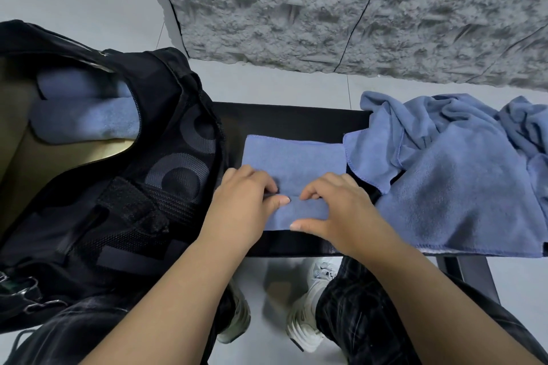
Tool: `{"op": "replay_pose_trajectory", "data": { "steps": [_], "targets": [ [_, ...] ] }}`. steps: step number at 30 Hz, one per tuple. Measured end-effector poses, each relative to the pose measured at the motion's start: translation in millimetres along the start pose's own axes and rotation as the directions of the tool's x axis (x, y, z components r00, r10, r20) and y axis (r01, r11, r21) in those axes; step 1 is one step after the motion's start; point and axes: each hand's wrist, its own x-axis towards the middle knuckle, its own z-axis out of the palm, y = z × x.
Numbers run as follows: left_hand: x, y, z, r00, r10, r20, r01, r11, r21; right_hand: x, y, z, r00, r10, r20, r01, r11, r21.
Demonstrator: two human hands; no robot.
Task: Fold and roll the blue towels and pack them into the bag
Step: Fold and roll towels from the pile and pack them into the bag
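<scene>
Rolling is the step in hand: you've got the folded blue microfibre towel (293,163) lying flat on the black bench (296,118), its near end turned up into the first curl right at the bench's front edge. Your left hand (246,201) has its fingers curled over the curl's left end, thumb laid along the top; your right hand (335,204) pinches the right end, fingertips tucked behind the fold and thumb stretched along the front. Both are gripping cloth, neither is spread flat.

To the left, the open black mesh duffel bag (166,133) sits on the bench's left end, with rolled blue towels (86,121) already inside. On the right end, a heap of loose blue towels (450,163) waits, one corner overlapping your towel's right edge.

Next, I'd say, you need to push the curl away from you evenly, keeping both ends level and tight so the roll doesn't cone out, and mind that overlapping corner doesn't get dragged in.
</scene>
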Motion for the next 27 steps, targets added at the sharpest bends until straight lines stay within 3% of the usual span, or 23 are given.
{"op": "replay_pose_trajectory", "data": {
  "steps": [3, 7, 14, 21, 27],
  "targets": [
    [0.4, 0.6, 1.4, 0.998, 0.002, -0.062, -0.002, 1.0, 0.015, -2.6, 0.8, 1.4, 0.997, 0.013, 0.076, 0.0, 0.984, -0.176],
    [0.4, 2.0, -1.8, 0.992, 0.088, -0.088, -0.08, 0.993, 0.087, -0.1, 1.8, -0.9, 0.999, 0.024, 0.047, -0.016, 0.987, -0.162],
    [-1.3, 5.2, -9.9, 0.97, 0.073, 0.233, -0.116, 0.978, 0.176, 4.5, 6.9, -8.6, 0.988, 0.121, 0.094, -0.108, 0.986, -0.129],
    [-0.1, 1.8, -19.7, 0.936, 0.032, 0.351, -0.087, 0.986, 0.144, 1.1, 5.0, -14.0, 0.947, 0.239, 0.216, -0.258, 0.964, 0.067],
    [-1.4, -0.2, -20.8, 0.907, -0.121, 0.403, 0.101, 0.992, 0.069, -0.6, 5.4, -14.8, 0.928, 0.289, 0.237, -0.331, 0.929, 0.165]
  ]
}}
